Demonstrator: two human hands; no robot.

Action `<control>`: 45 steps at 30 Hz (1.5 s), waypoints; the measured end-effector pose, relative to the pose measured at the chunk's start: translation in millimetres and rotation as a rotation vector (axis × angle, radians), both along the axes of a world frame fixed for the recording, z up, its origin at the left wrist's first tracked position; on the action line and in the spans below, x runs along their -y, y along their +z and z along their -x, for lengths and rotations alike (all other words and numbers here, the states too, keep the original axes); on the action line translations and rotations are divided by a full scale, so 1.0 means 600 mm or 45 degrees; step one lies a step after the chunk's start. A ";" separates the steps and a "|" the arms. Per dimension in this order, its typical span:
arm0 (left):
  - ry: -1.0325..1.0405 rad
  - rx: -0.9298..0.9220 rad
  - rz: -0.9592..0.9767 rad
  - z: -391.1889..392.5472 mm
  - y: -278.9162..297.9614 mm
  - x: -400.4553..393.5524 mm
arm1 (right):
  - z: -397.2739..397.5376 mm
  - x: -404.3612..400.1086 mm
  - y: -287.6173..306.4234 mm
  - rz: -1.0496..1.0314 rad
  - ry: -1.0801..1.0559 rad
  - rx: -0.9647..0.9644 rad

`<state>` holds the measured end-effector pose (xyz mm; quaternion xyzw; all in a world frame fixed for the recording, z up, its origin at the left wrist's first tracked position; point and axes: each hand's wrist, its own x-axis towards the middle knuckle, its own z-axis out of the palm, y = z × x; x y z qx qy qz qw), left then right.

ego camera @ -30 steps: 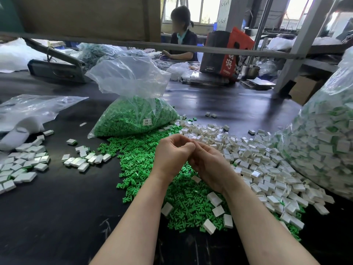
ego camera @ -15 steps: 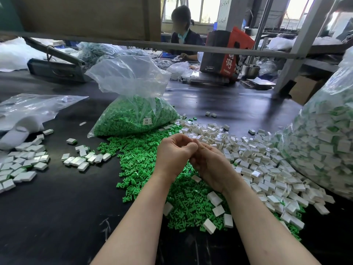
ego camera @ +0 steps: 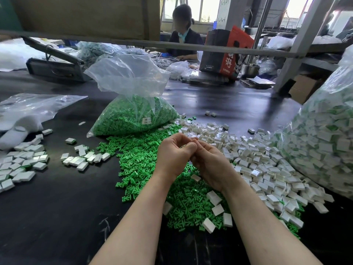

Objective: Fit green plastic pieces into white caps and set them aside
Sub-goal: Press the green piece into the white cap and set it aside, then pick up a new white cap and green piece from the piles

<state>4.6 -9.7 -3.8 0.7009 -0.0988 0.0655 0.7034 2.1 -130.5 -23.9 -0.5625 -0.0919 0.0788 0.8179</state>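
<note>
Loose pieces [ego camera: 145, 161] before their bag [ego camera: 133, 115], caps [ego camera: 254, 163] right, finished caps [ego camera: 23, 161] far left (on table [ego camera: 57, 217])

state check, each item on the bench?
left hand: curled, fingertips meeting the right hand
right hand: curled, held part hidden
green pieces bag: open-topped, lying on table
loose green pieces: spilled heap
white caps: loose pile
finished caps: set aside, far left
</note>
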 end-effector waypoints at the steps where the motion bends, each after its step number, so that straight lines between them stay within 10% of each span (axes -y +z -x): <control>1: 0.001 0.004 -0.005 0.000 0.000 -0.001 | 0.001 -0.001 0.000 -0.003 -0.004 0.000; 35: 0.031 -0.159 0.156 -0.001 0.016 -0.027 | 0.007 -0.011 0.010 0.264 -0.092 0.048; 45: 1.124 -0.151 -0.817 -0.015 0.000 -0.200 | 0.004 0.008 0.020 0.209 -0.375 0.076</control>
